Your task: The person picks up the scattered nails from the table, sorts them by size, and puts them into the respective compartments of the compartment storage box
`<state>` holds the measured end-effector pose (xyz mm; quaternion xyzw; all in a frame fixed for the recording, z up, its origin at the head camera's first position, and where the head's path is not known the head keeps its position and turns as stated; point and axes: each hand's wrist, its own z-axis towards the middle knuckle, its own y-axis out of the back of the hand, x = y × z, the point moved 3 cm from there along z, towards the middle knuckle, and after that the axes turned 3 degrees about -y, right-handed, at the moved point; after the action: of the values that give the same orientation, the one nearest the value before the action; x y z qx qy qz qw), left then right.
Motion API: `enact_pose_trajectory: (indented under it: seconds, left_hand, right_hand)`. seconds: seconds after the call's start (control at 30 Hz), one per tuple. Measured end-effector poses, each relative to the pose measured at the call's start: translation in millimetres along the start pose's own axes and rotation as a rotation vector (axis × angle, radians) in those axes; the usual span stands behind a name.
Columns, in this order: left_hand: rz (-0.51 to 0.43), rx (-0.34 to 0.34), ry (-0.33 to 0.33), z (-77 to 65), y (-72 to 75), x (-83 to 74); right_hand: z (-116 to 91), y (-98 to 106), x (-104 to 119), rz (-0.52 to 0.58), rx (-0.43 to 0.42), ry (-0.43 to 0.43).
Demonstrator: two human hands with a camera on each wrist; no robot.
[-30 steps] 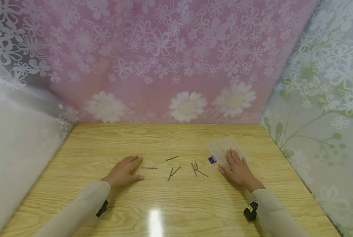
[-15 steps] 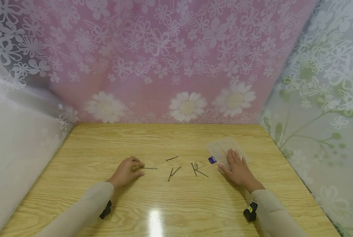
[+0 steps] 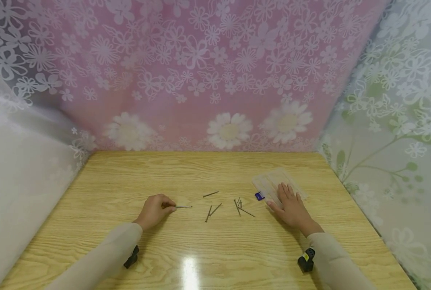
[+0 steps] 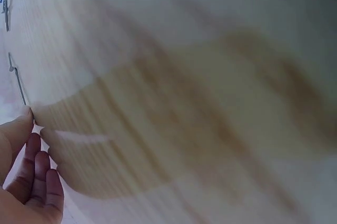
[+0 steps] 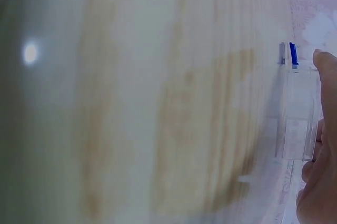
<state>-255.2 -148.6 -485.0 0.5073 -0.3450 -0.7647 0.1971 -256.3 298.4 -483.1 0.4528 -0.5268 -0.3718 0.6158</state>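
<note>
On the left of the head view my left hand (image 3: 155, 210) pinches one end of a nail (image 3: 184, 207) between thumb and fingers; the other end points right. In the left wrist view the same nail (image 4: 20, 87) sticks out past the thumb tip, with the other fingers curled below. My right hand (image 3: 291, 208) rests with extended fingers on a clear plastic box (image 3: 267, 180) with a blue latch (image 3: 259, 196). From the right wrist, the box (image 5: 299, 140) shows transparent walls under that hand.
A single nail (image 3: 210, 194) lies centrally on the wooden table (image 3: 157, 169). Two crossed nails (image 3: 215, 209) lie nearer, and a cluster of several nails (image 3: 239, 205) lies left of the box. A pink floral curtain (image 3: 201, 80) hangs behind the table.
My left hand has moved slightly right, and its fingers have closed from a spread pose onto the nail's end. The right hand stays on the box.
</note>
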Motion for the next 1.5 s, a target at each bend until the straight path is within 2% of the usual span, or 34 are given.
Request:
enact_pose_trajectory:
  seconds: [0.53,0.8,1.0,1.33,1.5]
  left_hand:
    - [0.014,0.002,-0.005,2.3,-1.9,-1.0]
    - [-0.121,0.015,0.03,5.1,-3.4,-16.4]
    - [-0.126,-0.006,0.037,23.5,-11.0,-33.4]
    - [-0.142,0.02,0.018,71.8,-33.8,-72.8]
    - [-0.16,0.014,0.011,90.4,-50.2,-92.0]
  right_hand:
    - [1,-3,-3,0.014,-0.012,-0.003]
    - [0,-3,-1,0.002,-0.011,-0.005]
    - [-1,-2,-1,0.01,-0.009,-0.005]
    - [0,-5,-3,0.024,-0.014,0.008]
    - [0,-3,-3,0.036,-0.011,0.002]
